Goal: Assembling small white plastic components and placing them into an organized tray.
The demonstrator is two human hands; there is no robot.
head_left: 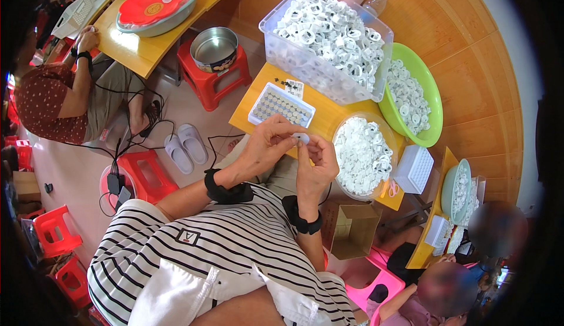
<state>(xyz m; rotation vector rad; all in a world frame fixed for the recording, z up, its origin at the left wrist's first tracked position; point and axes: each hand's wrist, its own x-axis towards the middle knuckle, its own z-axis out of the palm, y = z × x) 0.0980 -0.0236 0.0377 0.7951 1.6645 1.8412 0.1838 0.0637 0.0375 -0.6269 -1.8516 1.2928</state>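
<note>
Both hands meet over the yellow wooden worktop [329,120], pinching one small white plastic ring [302,138] between their fingertips: the left hand [267,148] and the right hand [317,164] are each closed on it. Just beyond the left hand lies a flat white tray [281,105] of round grey pieces. Beside the right hand sits a clear round bowl [363,155] heaped with similar rings.
</note>
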